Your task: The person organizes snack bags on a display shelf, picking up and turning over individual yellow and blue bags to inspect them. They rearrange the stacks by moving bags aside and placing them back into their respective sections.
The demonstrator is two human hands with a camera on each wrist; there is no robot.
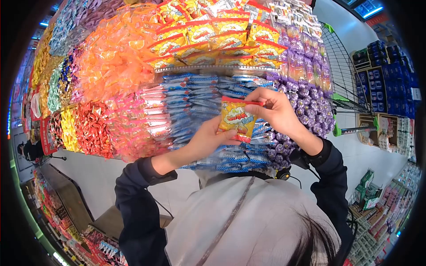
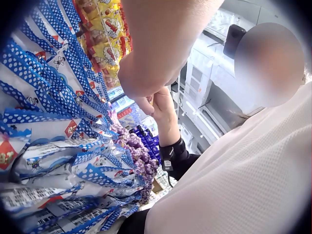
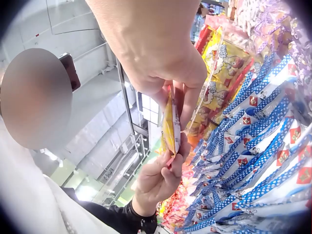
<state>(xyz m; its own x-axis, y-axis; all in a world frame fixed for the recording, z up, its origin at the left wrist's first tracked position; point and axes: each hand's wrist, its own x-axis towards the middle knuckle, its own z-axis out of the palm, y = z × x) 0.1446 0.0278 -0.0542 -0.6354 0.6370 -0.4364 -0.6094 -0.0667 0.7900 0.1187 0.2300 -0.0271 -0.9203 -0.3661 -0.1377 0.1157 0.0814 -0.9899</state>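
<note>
Both hands hold one small yellow candy packet (image 1: 237, 119) with red ends, upright above a display of blue-and-white wrapped sweets (image 1: 191, 104). My left hand (image 1: 207, 141) grips its lower left part, thumb across the printed front. At the upper right corner, my right hand (image 1: 280, 113) pinches the red edge between thumb and fingers. Seen edge-on in the right wrist view, the packet (image 3: 170, 127) spans from the right hand (image 3: 165, 63) above to the left hand (image 3: 158, 183) below. In the left wrist view the hands hide nearly all of it.
Behind the blue sweets stand rows of similar yellow packets (image 1: 199, 33) with a clear divider along their front. Purple-wrapped lollipops (image 1: 301, 104) lie to the right, pink and orange sweets (image 1: 117, 53) to the left. A wire shopping cart (image 1: 348, 66) stands at the right of the display.
</note>
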